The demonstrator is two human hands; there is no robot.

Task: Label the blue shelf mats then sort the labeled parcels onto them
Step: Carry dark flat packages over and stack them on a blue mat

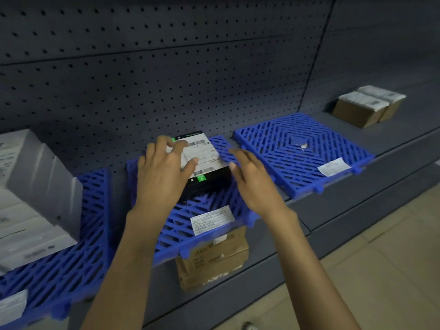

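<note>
All three mats (302, 151) carry labels, both hands (164, 167) hang released over the black parcel (207, 160), two boxes (367, 107) wait at two o'clock.

A single wide-angle head view looks forward and down from close above the shelf (357, 144), angled slightly rightward along the pegboard back panel (166, 75). Both forearms enter from the bottom edge; floor shows lower right.
</note>
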